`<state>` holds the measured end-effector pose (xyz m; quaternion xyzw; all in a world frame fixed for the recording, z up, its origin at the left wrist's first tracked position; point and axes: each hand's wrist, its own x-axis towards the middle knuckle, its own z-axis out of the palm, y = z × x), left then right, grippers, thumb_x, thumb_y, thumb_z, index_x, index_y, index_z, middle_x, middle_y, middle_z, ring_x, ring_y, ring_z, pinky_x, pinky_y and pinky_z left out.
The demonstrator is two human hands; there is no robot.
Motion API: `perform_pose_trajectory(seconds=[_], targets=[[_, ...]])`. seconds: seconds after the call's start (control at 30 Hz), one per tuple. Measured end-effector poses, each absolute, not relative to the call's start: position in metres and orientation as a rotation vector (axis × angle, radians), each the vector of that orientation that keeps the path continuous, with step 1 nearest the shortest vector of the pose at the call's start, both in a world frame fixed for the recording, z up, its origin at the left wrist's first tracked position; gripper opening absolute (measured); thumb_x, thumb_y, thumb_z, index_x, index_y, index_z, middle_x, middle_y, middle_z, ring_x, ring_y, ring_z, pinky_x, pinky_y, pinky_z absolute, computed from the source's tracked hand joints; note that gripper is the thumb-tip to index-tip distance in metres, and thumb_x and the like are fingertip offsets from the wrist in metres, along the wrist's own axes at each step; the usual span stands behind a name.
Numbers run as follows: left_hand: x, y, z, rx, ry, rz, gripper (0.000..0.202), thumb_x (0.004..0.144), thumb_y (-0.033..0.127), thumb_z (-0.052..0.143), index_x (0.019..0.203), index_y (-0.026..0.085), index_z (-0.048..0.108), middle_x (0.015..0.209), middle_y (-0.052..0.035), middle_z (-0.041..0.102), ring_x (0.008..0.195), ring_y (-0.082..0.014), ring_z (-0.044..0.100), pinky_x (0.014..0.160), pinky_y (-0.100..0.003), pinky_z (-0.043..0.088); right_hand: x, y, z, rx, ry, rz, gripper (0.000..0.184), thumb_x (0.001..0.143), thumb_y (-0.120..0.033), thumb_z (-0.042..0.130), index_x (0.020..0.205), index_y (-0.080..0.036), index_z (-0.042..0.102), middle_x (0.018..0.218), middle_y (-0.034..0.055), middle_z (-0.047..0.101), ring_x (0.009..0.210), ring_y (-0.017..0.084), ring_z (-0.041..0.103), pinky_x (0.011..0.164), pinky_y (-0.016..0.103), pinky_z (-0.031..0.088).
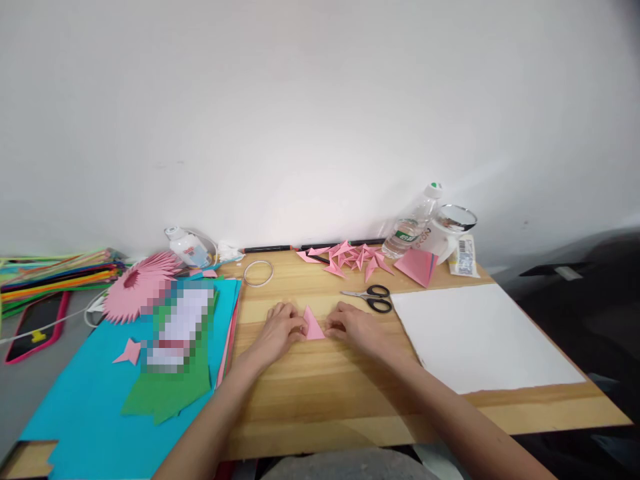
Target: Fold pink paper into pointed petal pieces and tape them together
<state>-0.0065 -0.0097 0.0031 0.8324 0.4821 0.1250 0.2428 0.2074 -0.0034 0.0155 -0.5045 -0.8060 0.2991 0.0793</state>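
Observation:
A small folded pink paper triangle (313, 325) lies on the wooden table (320, 413) between my two hands, its point facing the wall. My left hand (283, 327) has its fingers curled closed on the triangle's left edge. At the lower right corner, my right hand (350, 325) pinches the paper, thumb and forefinger together. Black-handled scissors (375, 298) rest just beyond my right hand. Farther back sits a pile of folded pink paper pieces (350, 255).
Blue paper sheets (85, 393) and green paper (175, 397) cover the left side, with a pleated pink paper ring (135, 287) behind. A white sheet (480, 340) lies right. A water bottle (407, 230), a white bottle (187, 247) and a round band (259, 273) stand or lie near the wall.

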Motion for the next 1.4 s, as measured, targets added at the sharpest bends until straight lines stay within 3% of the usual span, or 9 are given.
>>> perform_pose_trajectory(seconds=[0.17,0.33,0.53,0.63,0.77,0.87,0.97,1.2,1.4], targets=[[-0.007,-0.014,0.000,2.285,1.356,0.394,0.004,0.073,0.019,0.062,0.077,0.021,0.062,0.087,-0.0023,0.054,0.090,-0.0200,0.044,0.079,-0.032,0.034,0.205,-0.007,0.013,-1.553,-2.265,0.919,0.010,0.078,-0.023,0.055,0.077,-0.017,0.063,0.080,0.0023,0.059,0.070,0.013,0.054,0.061,0.022,0.034],[-0.006,-0.022,-0.002,2.257,1.585,0.431,0.019,0.071,0.021,0.066,0.087,0.018,0.056,0.094,-0.0056,0.054,0.090,-0.0224,0.044,0.077,-0.034,0.036,0.186,-0.016,0.003,-1.698,-2.119,0.831,0.014,0.081,-0.026,0.054,0.083,-0.015,0.062,0.087,0.0065,0.060,0.075,0.015,0.056,0.067,0.024,0.037],[0.002,-0.029,0.005,2.223,1.604,0.423,0.011,0.072,0.020,0.065,0.079,0.017,0.056,0.087,-0.0056,0.055,0.085,-0.0225,0.045,0.075,-0.035,0.037,0.173,-0.019,-0.003,-1.697,-2.021,0.876,0.009,0.074,-0.021,0.060,0.080,-0.013,0.060,0.087,0.0095,0.059,0.075,0.019,0.056,0.068,0.028,0.039],[0.004,-0.028,0.002,2.077,1.583,0.572,0.009,0.071,0.019,0.064,0.072,0.018,0.056,0.081,-0.0045,0.055,0.083,-0.0218,0.045,0.074,-0.034,0.037,0.173,-0.017,-0.005,-1.643,-1.986,0.936,0.004,0.073,-0.017,0.060,0.074,-0.015,0.058,0.076,0.0053,0.061,0.067,0.016,0.056,0.063,0.025,0.039],[0.005,-0.023,-0.003,1.624,1.507,0.808,0.012,0.068,0.025,0.063,0.064,0.017,0.056,0.066,-0.0016,0.056,0.067,-0.0179,0.048,0.064,-0.029,0.038,0.169,-0.010,-0.013,-1.405,-1.760,1.196,0.011,0.073,-0.024,0.061,0.077,-0.016,0.054,0.072,0.0024,0.064,0.064,0.013,0.059,0.058,0.022,0.043],[0.005,-0.019,0.001,1.470,1.448,0.811,0.025,0.072,0.038,0.057,0.063,0.015,0.056,0.057,-0.0015,0.058,0.053,-0.0145,0.050,0.053,-0.025,0.038,0.163,-0.002,-0.016,-1.163,-1.539,1.418,0.024,0.070,-0.033,0.064,0.082,-0.016,0.054,0.073,0.0025,0.065,0.063,0.014,0.060,0.059,0.023,0.045],[0.002,-0.015,0.010,1.377,1.400,0.812,0.031,0.072,0.044,0.056,0.065,0.013,0.058,0.053,-0.0016,0.060,0.045,-0.0128,0.050,0.046,-0.023,0.037,0.156,0.005,-0.014,-0.994,-1.413,1.560,0.030,0.068,-0.043,0.065,0.076,-0.015,0.058,0.067,0.0007,0.062,0.058,0.013,0.057,0.056,0.024,0.044],[0.000,-0.002,0.017,1.336,1.383,0.862,0.031,0.064,0.040,0.064,0.050,0.013,0.056,0.042,0.0021,0.052,0.039,-0.0087,0.043,0.042,-0.020,0.030,0.149,0.014,-0.019,-0.999,-1.319,1.542,0.038,0.065,-0.053,0.065,0.064,-0.016,0.055,0.059,-0.0014,0.056,0.051,0.011,0.052,0.051,0.024,0.045],[0.001,0.000,0.004,1.311,1.369,0.884,0.034,0.067,0.043,0.061,0.051,0.014,0.056,0.042,0.0021,0.052,0.038,-0.0073,0.040,0.042,-0.019,0.029,0.151,0.010,-0.027,-0.942,-1.278,1.474,0.032,0.065,-0.046,0.069,0.075,-0.018,0.055,0.065,-0.0019,0.057,0.056,0.012,0.055,0.054,0.025,0.046]])
